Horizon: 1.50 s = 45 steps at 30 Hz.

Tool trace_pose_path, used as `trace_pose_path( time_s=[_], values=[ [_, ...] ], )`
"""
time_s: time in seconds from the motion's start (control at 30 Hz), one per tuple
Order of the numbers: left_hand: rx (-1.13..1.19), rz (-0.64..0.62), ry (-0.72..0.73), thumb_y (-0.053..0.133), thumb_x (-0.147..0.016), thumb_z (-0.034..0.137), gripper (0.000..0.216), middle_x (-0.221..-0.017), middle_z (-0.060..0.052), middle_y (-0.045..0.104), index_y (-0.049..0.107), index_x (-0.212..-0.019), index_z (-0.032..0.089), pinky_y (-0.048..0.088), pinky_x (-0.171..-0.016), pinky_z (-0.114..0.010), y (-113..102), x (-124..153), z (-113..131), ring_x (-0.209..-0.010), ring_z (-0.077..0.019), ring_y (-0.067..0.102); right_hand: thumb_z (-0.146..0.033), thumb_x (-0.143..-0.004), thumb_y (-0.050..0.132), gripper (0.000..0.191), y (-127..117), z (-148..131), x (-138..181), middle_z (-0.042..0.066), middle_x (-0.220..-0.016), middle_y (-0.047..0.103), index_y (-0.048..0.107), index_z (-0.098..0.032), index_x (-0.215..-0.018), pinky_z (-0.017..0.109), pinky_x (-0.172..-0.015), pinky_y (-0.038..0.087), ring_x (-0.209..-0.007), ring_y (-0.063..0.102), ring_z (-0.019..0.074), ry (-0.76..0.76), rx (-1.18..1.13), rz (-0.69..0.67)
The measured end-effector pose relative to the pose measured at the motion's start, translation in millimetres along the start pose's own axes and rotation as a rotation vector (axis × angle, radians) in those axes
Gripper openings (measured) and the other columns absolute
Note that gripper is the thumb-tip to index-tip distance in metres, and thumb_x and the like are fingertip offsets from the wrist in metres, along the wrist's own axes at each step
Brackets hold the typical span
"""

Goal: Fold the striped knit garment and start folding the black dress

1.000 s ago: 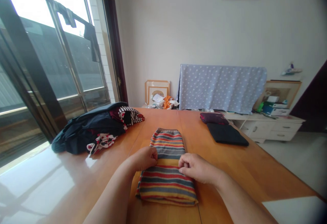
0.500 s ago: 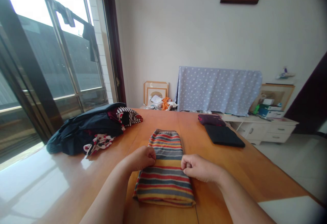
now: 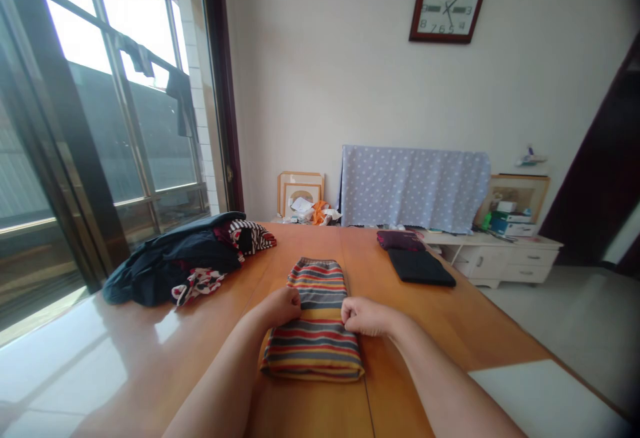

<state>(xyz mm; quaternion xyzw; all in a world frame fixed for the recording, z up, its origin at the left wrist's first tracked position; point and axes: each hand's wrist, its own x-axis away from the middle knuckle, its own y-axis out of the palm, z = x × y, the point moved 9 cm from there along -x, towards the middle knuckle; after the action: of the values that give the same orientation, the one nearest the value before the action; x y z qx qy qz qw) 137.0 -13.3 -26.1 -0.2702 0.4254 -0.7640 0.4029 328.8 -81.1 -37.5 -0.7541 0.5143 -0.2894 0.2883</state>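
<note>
Hardly anything's shifting here: the person's left hand (image 3: pixel 281 307) and right hand (image 3: pixel 365 316) are staying curled at the sides of a folded striped cloth (image 3: pixel 313 351) lying mid-table (image 3: pixel 320 411), fingers (image 3: pixel 349 313) tucked in, though it's hard to tell if they're pinching.

strong daylight is pouring in through the tall glass balcony door (image 3: pixel 125 125), burning the upper panes out to white. glare is spreading across the glossy orange wooden table (image 3: pixel 415 338) on the door side, and a pale reflected patch is lying near the lower right. the white wall (image 3: pixel 320 105) is taking soft, even light, with few hard shadows. the wide lens is bending the door frame, the corners are darkening, and the folded striped cloth (image 3: pixel 313 351) is showing no obvious blur.
</note>
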Motion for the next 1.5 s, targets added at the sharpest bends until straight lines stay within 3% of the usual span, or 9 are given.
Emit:
trace_pose_path(
  time_s=[0.17, 0.33, 0.57, 0.77, 0.9, 1.0, 1.2, 1.33, 1.5],
  values=[
    [-0.049, -0.013, -0.055, 0.058, -0.06, 0.021, 0.01, -0.066, 0.002, 0.06, 0.062, -0.069, 0.018, 0.032, -0.055, -0.023, 4.2, -2.6, 0.0, -0.061, -0.0129, 0.049, -0.014, -0.064, 0.065, 0.014, 0.1, -1.0, -0.1, -0.005, -0.068, 0.061, 0.065, -0.017, -0.078, 0.019, -0.057, 0.031, -0.062, 0.049, 0.0089, 0.001, 0.039, 0.015],
    [-0.078, -0.001, -0.071, 0.06, -0.059, 0.018, 0.011, -0.065, 0.002, 0.06, 0.062, -0.069, 0.017, 0.033, -0.055, -0.023, 0.3, 7.4, 10.1, -0.059, -0.0123, 0.049, -0.016, -0.071, 0.062, 0.015, -1.4, -4.5, 21.8, -0.003, -0.078, 0.064, 0.064, -0.018, -0.086, 0.019, -0.061, 0.033, -0.07, 0.052, 0.0102, -0.02, 0.052, 0.128],
    [-0.063, 0.088, -0.014, 0.056, -0.071, 0.021, 0.023, -0.084, 0.0, 0.068, 0.065, -0.092, 0.022, 0.038, -0.062, -0.022, -13.4, 58.4, 17.6, -0.072, -0.0148, 0.058, -0.017, -0.077, 0.059, 0.017, 0.2, -8.4, 84.8, -0.003, -0.083, 0.066, 0.06, -0.022, -0.094, 0.02, -0.064, 0.037, -0.071, 0.055, 0.0117, -0.086, 0.075, 0.351],
    [0.15, 0.142, 0.121, 0.045, -0.075, 0.009, 0.047, -0.117, -0.001, 0.07, 0.066, -0.114, 0.025, 0.046, -0.09, -0.026, -9.0, 104.2, 6.1, -0.104, -0.0184, 0.063, -0.013, -0.078, 0.057, 0.027, 11.3, -33.2, 124.2, 0.002, -0.105, 0.067, 0.062, -0.025, -0.102, 0.027, -0.083, 0.045, -0.092, 0.061, 0.0169, -0.211, 0.16, 0.387],
    [0.168, 0.096, 0.169, 0.045, -0.077, 0.008, 0.056, -0.129, 0.0, 0.066, 0.064, -0.126, 0.028, 0.042, -0.103, -0.029, -2.0, 115.3, 1.5, -0.116, -0.0198, 0.06, -0.014, -0.079, 0.059, 0.04, 20.1, -45.5, 127.0, 0.004, -0.125, 0.061, 0.064, -0.028, -0.116, 0.034, -0.1, 0.044, -0.112, 0.058, 0.0206, -0.285, 0.202, 0.384],
    [0.132, 0.078, 0.205, 0.047, -0.081, 0.012, 0.055, -0.134, 0.001, 0.063, 0.063, -0.13, 0.031, 0.04, -0.107, -0.032, -1.5, 118.7, 5.3, -0.121, -0.0216, 0.058, -0.019, -0.083, 0.06, 0.039, 26.7, -48.0, 124.2, 0.005, -0.133, 0.059, 0.066, -0.03, -0.12, 0.04, -0.107, 0.04, -0.123, 0.053, 0.0238, -0.313, 0.236, 0.375],
    [0.105, 0.084, 0.216, 0.048, -0.084, 0.016, 0.05, -0.134, 0.002, 0.064, 0.064, -0.129, 0.033, 0.042, -0.106, -0.032, -7.5, 123.7, 12.5, -0.121, -0.0224, 0.058, -0.027, -0.092, 0.052, 0.027, 25.5, -41.9, 117.8, 0.007, -0.128, 0.064, 0.071, -0.03, -0.111, 0.043, -0.108, 0.041, -0.123, 0.054, 0.0243, -0.354, 0.105, 0.427],
    [0.127, 0.083, 0.231, 0.047, -0.085, 0.017, 0.053, -0.13, 0.002, 0.066, 0.06, -0.133, 0.035, 0.045, -0.1, -0.029, -7.7, 123.8, 10.1, -0.115, -0.0209, 0.062, -0.037, -0.095, 0.049, 0.029, 18.1, -31.5, 109.7, 0.009, -0.123, 0.065, 0.068, -0.027, -0.113, 0.04, -0.104, 0.044, -0.117, 0.058, 0.0241, -0.288, -0.084, 0.462],
    [0.06, 0.166, 0.168, 0.047, -0.088, 0.019, 0.045, -0.125, -0.003, 0.067, 0.061, -0.129, 0.031, 0.043, -0.1, -0.03, -14.8, 119.3, 7.5, -0.114, -0.0224, 0.06, -0.046, -0.097, 0.044, 0.033, 12.5, -37.7, 104.2, 0.006, -0.101, 0.068, 0.066, -0.025, -0.109, 0.033, -0.09, 0.047, -0.099, 0.061, 0.0217, -0.267, -0.191, 0.437]
  ],
)
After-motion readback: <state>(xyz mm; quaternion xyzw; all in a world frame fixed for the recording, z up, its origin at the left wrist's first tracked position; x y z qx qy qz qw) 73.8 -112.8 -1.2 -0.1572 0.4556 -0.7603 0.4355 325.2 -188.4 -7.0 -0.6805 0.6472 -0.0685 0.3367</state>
